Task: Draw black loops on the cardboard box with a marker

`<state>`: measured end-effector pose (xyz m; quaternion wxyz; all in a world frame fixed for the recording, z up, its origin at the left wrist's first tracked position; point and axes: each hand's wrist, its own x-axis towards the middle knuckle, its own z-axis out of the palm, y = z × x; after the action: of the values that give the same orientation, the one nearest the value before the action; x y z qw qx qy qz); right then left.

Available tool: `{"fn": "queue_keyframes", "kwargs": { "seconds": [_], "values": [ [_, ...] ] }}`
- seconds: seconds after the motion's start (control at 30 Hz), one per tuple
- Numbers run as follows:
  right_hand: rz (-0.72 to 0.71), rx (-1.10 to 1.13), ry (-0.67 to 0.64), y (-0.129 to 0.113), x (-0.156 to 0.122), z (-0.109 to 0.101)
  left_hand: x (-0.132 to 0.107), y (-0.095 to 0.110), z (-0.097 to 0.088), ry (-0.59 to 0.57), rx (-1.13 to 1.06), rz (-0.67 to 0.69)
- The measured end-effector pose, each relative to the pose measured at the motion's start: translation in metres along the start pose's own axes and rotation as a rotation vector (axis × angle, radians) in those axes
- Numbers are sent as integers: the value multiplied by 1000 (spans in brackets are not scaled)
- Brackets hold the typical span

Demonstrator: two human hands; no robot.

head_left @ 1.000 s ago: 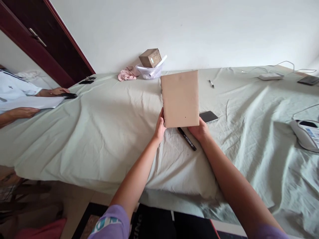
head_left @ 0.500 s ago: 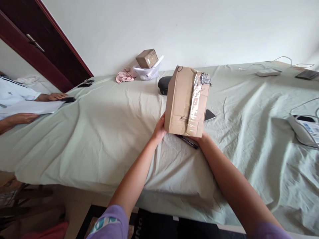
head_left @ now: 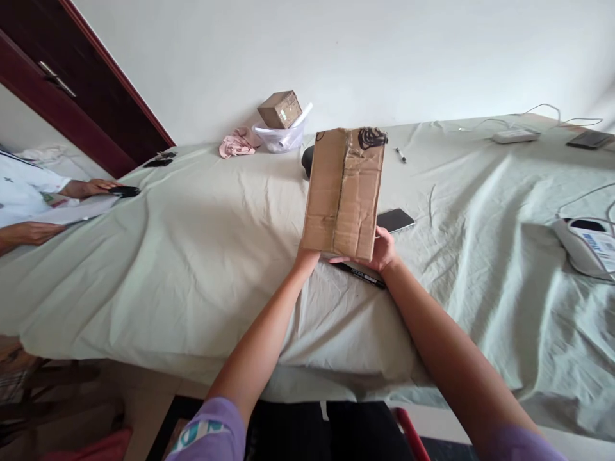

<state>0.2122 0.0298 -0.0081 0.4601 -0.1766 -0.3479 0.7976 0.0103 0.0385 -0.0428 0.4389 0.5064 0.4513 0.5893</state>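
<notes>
A brown cardboard box (head_left: 343,192), taped along its middle seam and scribbled with black at the top right corner, is held up tilted over the cloth. My left hand (head_left: 307,257) supports its lower left edge, with most of the fingers hidden behind the box. At the lower right, my right hand (head_left: 383,251) grips it, fingers reaching beneath the bottom edge. A black marker (head_left: 364,276) lies on the cloth just below the box. Behind my right hand rests a dark smartphone (head_left: 396,220).
The table has a pale green cloth (head_left: 216,256). Toward the wall are a plastic basin (head_left: 283,139) with a small box (head_left: 280,109), a pink cloth (head_left: 239,142), a black case (head_left: 307,161) and a pen (head_left: 400,155). Another person's hands (head_left: 91,187) hold paper and a black object at left.
The box has shifted slightly left and turned, so its shiny taped face gives way to a duller face with black scribble. More of my right hand, the smartphone and a pen now show.
</notes>
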Motion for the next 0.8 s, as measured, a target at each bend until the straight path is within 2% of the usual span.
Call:
{"fn": "queue_keyframes", "kwargs": {
  "seconds": [0.1,0.23,0.3,0.4,0.47,0.53,0.63,0.8],
  "values": [
    [3,40,40,0,-1,3,0,2,1,42,-14,1],
    [-201,5,166,4,4,0,-2,11,-5,133,-81,55],
    [-317,-62,253,9,10,-3,-4,18,-10,106,-100,163],
    [-453,-196,329,16,16,-7,-8,25,-16,-37,7,271],
    [-493,-265,363,19,17,-9,-8,26,-18,-62,106,279],
    [-504,-319,387,20,17,-11,-5,23,-19,-16,157,281],
    [-516,-413,381,20,15,-11,1,17,-19,44,142,262],
    [-534,-475,366,19,15,-8,6,12,-18,68,81,165]
  ]
}}
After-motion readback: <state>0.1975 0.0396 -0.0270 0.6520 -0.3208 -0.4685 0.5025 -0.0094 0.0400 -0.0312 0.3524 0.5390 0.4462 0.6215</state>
